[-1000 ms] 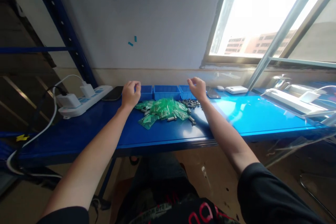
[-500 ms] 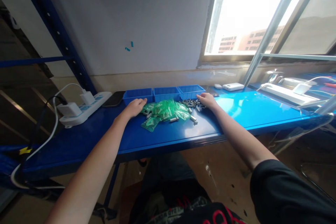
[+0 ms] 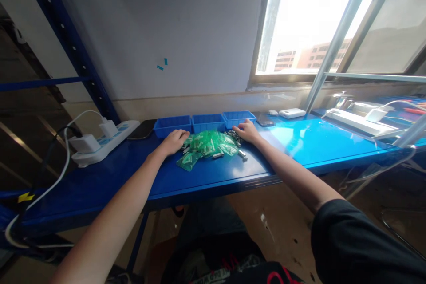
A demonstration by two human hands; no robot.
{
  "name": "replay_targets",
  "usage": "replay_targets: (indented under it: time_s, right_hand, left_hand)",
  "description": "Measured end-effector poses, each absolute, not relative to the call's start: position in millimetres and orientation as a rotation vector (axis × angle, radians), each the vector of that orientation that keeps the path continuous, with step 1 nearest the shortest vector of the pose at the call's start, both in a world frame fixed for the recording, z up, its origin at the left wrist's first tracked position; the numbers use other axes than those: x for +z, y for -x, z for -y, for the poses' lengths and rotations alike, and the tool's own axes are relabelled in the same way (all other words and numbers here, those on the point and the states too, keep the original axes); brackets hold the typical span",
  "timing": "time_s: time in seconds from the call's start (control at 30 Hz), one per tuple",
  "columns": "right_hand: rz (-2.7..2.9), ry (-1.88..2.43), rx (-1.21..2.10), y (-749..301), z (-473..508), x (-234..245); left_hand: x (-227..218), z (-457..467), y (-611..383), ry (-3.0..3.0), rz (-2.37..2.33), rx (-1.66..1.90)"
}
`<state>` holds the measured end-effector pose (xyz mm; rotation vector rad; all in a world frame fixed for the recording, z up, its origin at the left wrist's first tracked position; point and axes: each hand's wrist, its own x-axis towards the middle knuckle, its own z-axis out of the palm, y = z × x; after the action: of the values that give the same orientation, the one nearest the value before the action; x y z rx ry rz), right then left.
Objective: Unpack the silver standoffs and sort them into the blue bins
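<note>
A heap of small green plastic bags (image 3: 209,143) lies on the blue table (image 3: 213,177). My left hand (image 3: 175,141) rests at the heap's left edge, fingers curved and nothing visible in its grasp. On the far right side, my right hand (image 3: 248,132) reaches over small dark metal parts (image 3: 234,136) with its fingers extended, covering some of them. Short silvery metal pieces, one a metal connector-like piece (image 3: 242,154), lie at the front of the heap. Behind stand three blue bins: a left bin (image 3: 164,130), a middle bin (image 3: 203,126) and a right bin (image 3: 232,120).
At the left, a white power strip (image 3: 124,135) with plugged-in chargers stands beside a dark phone-like slab (image 3: 143,129). Behind on the right lie another dark flat device (image 3: 265,120) and a white box-shaped device (image 3: 293,113). A metal post (image 3: 320,82) rises near the window.
My right hand has moved left, toward the green bags, and the dark metal parts are now bunched closer to the heap. My left hand has shifted slightly inward. The camera view has moved slightly.
</note>
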<state>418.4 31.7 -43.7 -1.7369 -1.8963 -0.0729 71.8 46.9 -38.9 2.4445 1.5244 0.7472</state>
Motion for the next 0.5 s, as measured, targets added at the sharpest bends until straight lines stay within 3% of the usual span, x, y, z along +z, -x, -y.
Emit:
replay_targets:
  time_s: [0.5]
  right_hand:
    - [2.205, 1.465, 0.1, -394, -21, -31]
  left_hand:
    - [-29, -36, -76, -2.395, -1.523, 0.734]
